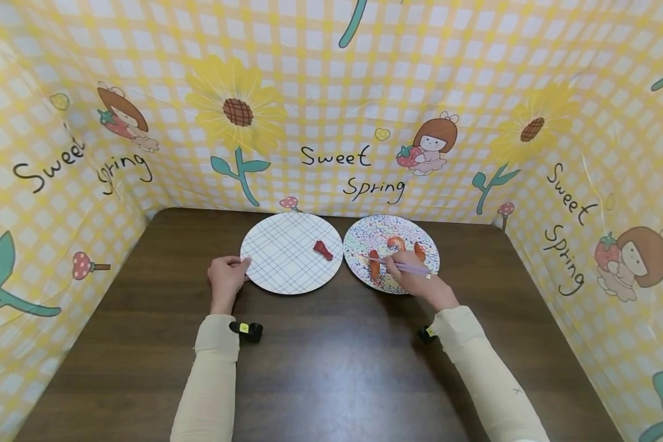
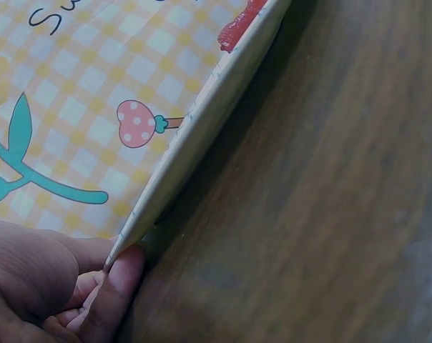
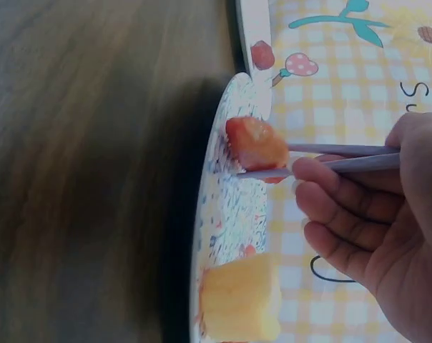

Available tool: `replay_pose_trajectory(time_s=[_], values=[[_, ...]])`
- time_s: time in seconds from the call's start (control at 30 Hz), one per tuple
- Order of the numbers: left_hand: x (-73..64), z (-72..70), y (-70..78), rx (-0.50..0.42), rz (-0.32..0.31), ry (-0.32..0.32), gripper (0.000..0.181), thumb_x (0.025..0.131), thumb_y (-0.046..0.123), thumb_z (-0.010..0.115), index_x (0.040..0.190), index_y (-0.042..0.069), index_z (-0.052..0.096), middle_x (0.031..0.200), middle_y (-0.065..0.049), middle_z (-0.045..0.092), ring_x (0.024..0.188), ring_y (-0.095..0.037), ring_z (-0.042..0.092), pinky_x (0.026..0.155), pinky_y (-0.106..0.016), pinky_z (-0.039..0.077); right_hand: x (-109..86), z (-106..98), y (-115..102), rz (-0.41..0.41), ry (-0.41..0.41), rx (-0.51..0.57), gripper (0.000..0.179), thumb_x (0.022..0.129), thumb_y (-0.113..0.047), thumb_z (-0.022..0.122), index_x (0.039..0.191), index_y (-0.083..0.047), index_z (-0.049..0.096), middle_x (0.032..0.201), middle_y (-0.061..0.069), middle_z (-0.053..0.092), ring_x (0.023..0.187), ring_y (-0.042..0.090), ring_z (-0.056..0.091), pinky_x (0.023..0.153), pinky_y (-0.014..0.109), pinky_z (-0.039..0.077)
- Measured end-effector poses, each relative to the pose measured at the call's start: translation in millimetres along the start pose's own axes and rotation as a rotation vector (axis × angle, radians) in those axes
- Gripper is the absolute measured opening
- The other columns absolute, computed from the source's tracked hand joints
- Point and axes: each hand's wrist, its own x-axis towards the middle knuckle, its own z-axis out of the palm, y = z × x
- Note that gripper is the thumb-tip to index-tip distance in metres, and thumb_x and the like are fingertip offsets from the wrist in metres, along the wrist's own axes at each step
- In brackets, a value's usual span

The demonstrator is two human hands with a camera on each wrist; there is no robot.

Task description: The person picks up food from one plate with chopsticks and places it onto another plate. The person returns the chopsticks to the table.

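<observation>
We see the left hand (image 1: 226,277) hold the lined plate (image 1: 284,258) | we see the right hand (image 1: 418,283) grip purple sticks (image 1: 414,269) over the speckled plate (image 1: 359,236) | red piece (image 1: 323,250) on the lined plate

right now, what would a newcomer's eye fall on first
Probably the yellow checked backdrop, with big sunflowers, behind the table. Next, near the table's far edge, the lined plate bearing a dark red piece; beside it, the speckled plate, over which the right hand holds chopsticks at an orange-red piece.
</observation>
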Motion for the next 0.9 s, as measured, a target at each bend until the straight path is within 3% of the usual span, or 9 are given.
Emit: replay_pose_trajectory(time_s=[0.17, 0.4, 0.63, 0.77, 0.9], values=[[0.2, 0.4, 0.8, 0.010, 0.015, 0.001, 0.038, 0.098, 0.021, 0.069, 0.120, -0.009, 0.069, 0.107, -0.027, 0.073, 0.060, -0.004, 0.063, 0.054, -0.016, 0.051, -3.7, 0, 6, 0.016, -0.003, 0.001, 0.038, 0.102, -0.003, 0.049, 0.066, -0.003, 0.062, 0.055, -0.005, 0.049, 0.051, 0.005, 0.038, 0.050, 0.023, 0.036], [0.3, -0.9, 1.2, -0.004, 0.012, -0.006, 0.039, 0.098, 0.021, 0.069, 0.121, -0.011, 0.067, 0.108, -0.028, 0.073, 0.059, -0.003, 0.064, 0.054, -0.016, 0.051, -5.8, -6, 1, 0.066, -0.065, 0.085, 0.043, 0.102, -0.008, 0.051, 0.060, -0.014, 0.046, 0.055, -0.010, 0.034, 0.051, 0.006, 0.031, 0.050, 0.022, 0.029], [0.3, -0.3, 0.7, -0.003, 0.011, -0.008, 0.040, 0.099, 0.022, 0.068, 0.123, -0.010, 0.067, 0.109, -0.028, 0.072, 0.059, -0.003, 0.064, 0.055, -0.015, 0.051, -3.7, -6, -12, 0.122, -0.085, 0.114, 0.042, 0.102, -0.005, 0.050, 0.061, -0.013, 0.046, 0.057, -0.008, 0.038, 0.052, 0.008, 0.035, 0.053, 0.025, 0.034], [0.4, -0.5, 0.2, -0.007, 0.012, -0.006, 0.039, 0.098, 0.021, 0.068, 0.122, -0.010, 0.067, 0.108, -0.028, 0.073, 0.057, -0.002, 0.063, 0.054, -0.015, 0.050, -4.2, 0, -16, 0.066, -0.075, 0.025, 0.042, 0.101, -0.001, 0.050, 0.061, -0.014, 0.045, 0.058, -0.005, 0.041, 0.054, 0.011, 0.038, 0.056, 0.028, 0.038], [0.3, -0.9, -0.4, -0.009, 0.014, -0.002, 0.039, 0.098, 0.021, 0.069, 0.121, -0.010, 0.068, 0.107, -0.028, 0.073, 0.057, -0.002, 0.063, 0.053, -0.015, 0.050, -5.8, 10, -10, -0.045, -0.040, -0.115, 0.041, 0.099, -0.001, 0.050, 0.061, -0.014, 0.046, 0.060, -0.003, 0.046, 0.057, 0.013, 0.045, 0.060, 0.030, 0.044]])
